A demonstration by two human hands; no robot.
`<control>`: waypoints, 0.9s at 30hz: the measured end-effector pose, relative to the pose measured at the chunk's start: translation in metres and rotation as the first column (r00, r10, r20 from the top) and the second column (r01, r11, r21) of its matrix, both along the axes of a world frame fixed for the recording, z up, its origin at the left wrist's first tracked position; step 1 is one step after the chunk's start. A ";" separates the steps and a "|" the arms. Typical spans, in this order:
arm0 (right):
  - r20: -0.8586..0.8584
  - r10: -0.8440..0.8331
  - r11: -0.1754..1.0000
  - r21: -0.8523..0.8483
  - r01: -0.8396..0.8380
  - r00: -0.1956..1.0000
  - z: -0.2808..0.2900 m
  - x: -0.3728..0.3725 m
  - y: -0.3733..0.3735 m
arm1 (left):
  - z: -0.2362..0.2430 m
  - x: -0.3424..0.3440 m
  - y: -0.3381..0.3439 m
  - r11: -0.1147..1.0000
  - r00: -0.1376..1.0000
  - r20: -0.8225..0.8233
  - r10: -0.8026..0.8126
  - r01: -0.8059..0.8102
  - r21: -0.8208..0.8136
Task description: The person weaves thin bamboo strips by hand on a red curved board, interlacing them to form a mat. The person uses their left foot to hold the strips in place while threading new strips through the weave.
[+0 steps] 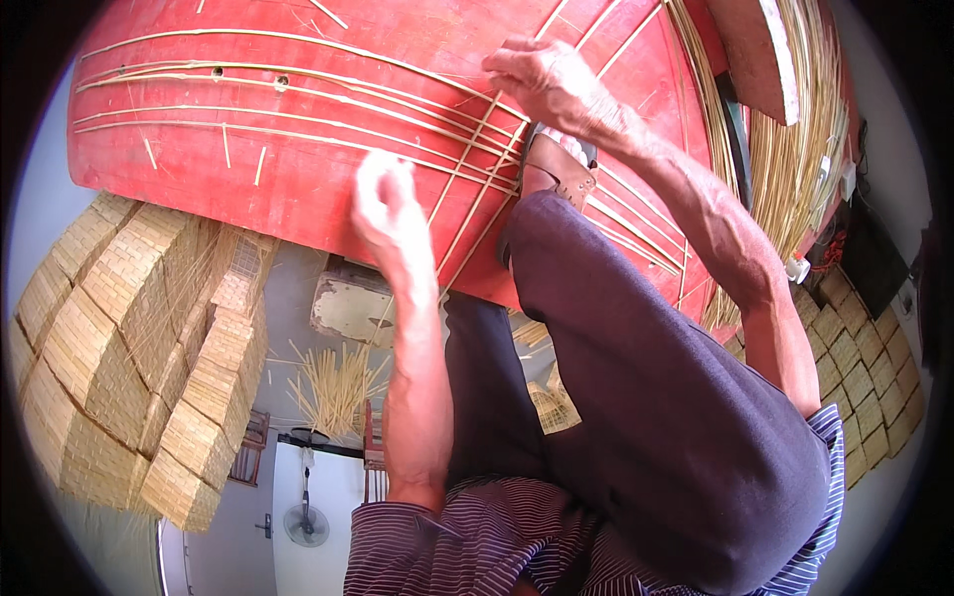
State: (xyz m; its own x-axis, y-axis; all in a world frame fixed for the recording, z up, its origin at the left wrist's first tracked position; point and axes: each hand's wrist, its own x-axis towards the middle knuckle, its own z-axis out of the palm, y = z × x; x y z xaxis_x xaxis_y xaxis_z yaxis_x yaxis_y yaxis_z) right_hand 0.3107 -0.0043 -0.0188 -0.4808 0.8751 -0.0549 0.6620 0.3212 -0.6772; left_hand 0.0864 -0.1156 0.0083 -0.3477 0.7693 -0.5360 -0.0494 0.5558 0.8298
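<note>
Long pale bamboo strips [298, 91] lie side by side across a red board [328, 214], and a few others cross them near the middle. My right hand [552, 84] is above the far end of this crossing, its fingers bent together over a crossing strip. Whether it grips that strip cannot be made out. Closer to me on the left, my left hand [386, 204] hangs over the board with curled fingers, washed out by bright light; what is in them, if anything, is hidden. My foot in a brown sandal [561, 169] presses on the strips right of the crossing.
Stacked woven baskets [129, 368] stand at the left. A thick bundle of strips [795, 149] lies at the right, beside a wooden board [760, 50]. More woven pieces [855, 372] are behind my right arm. Cut strips [338, 387] and a fan [306, 524] show below.
</note>
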 end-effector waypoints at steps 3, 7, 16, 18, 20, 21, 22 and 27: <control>-0.012 0.027 0.988 -0.154 -0.028 1.000 0.001 -0.033 -0.014 | -0.004 -0.021 0.043 0.976 0.921 0.324 0.215 -0.200 -0.081; 0.153 0.027 0.924 -0.382 0.034 0.988 0.002 -0.067 -0.024 | -0.003 -0.042 0.058 0.943 0.815 0.488 0.313 -0.207 -0.260; 0.226 -0.115 0.860 -0.465 0.211 0.967 0.026 -0.084 -0.023 | -0.009 -0.039 0.056 0.930 0.802 0.509 0.314 -0.151 -0.335; 0.213 -0.115 0.873 -0.444 0.201 0.970 0.002 -0.084 -0.027 | -0.010 -0.035 0.055 0.930 0.833 0.460 0.307 -0.160 -0.332; 0.155 -0.091 0.884 -0.442 0.151 0.984 -0.018 -0.075 -0.025 | -0.008 -0.028 0.058 0.942 0.880 0.399 0.257 -0.135 -0.308; 0.119 -0.074 0.889 -0.442 0.119 0.990 -0.020 -0.075 -0.024 | -0.007 -0.028 0.057 0.950 0.911 0.349 0.218 -0.116 -0.290; 0.070 -0.102 0.903 -0.411 0.122 0.992 -0.022 -0.075 -0.026 | -0.007 -0.029 0.056 0.957 0.938 0.298 0.179 -0.096 -0.273; -0.022 -0.062 0.938 -0.341 0.051 0.998 -0.043 -0.066 -0.027 | -0.016 -0.028 0.061 0.989 0.947 0.284 -0.147 0.146 0.025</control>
State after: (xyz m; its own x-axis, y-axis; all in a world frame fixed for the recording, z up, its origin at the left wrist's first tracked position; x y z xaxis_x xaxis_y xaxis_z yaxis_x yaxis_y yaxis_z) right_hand 0.2443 -0.0312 -0.0614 -0.4372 0.8326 -0.3400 0.6488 0.0302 -0.7604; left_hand 0.0586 -0.0542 -0.0077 -0.0643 0.8024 -0.5933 -0.2017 0.5718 0.7952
